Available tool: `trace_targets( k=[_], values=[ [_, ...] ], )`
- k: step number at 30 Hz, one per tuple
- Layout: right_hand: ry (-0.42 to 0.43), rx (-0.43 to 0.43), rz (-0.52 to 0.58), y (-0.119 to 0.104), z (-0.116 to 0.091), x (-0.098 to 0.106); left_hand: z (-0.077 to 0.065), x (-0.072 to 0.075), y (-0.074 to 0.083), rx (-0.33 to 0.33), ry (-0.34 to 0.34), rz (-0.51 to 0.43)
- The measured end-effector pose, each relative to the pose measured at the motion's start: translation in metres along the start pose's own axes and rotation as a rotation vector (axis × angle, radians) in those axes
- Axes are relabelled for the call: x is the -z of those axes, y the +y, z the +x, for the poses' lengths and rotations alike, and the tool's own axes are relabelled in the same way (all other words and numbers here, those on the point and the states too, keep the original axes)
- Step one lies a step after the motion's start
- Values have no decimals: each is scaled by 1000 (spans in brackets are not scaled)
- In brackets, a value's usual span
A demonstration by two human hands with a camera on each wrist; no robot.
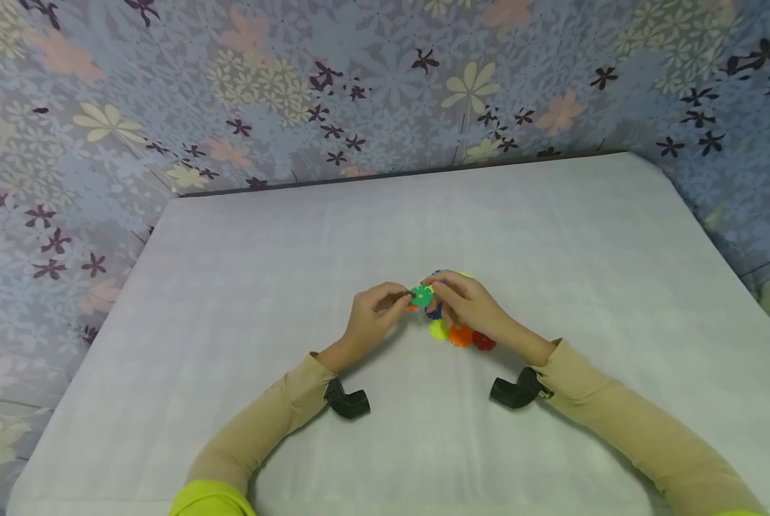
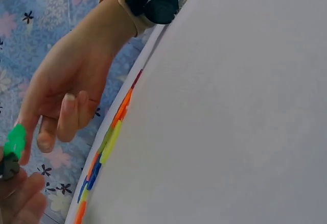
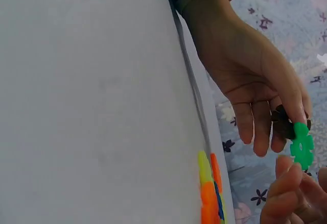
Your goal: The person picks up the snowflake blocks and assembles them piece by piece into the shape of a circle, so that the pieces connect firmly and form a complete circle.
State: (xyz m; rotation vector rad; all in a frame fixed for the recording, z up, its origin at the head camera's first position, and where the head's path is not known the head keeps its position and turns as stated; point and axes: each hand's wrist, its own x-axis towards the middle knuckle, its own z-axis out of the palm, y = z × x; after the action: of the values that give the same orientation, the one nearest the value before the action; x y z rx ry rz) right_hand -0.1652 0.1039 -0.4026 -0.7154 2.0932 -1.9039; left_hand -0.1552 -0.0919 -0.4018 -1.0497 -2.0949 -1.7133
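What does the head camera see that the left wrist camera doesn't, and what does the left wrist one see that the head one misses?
Only the head view shows the left sleeve, the black device on the left wrist and the lime cloth on that arm.

Only the left wrist view shows the palm side of the right hand, and the colourful pieces edge-on, like thin strips.

Both show some of each hand, including the left hand, plus the green piece between them, the white table and the flowery wallpaper.
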Motion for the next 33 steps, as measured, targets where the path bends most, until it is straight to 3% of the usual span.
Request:
trace_targets(
  k=[6, 11, 14, 19, 27, 33],
  values=[
    [7, 3, -172, 2, -1, 6, 4, 2, 5, 64, 19, -33],
    [-114, 11, -519, -5, -3, 11, 10, 5, 4, 148, 38, -84],
    [-199, 5, -628, -10, -5, 9, 10, 8, 3, 232, 59, -130],
    [-278, 16, -666, -10, -5, 2, 6, 10, 0, 284, 96, -182],
    [-250, 53, -717, -3, -5, 2, 1, 9, -2, 270, 102, -169],
    [-287, 105, -675, -1, -5, 4, 2, 9, -5, 243, 101, -170]
  ],
)
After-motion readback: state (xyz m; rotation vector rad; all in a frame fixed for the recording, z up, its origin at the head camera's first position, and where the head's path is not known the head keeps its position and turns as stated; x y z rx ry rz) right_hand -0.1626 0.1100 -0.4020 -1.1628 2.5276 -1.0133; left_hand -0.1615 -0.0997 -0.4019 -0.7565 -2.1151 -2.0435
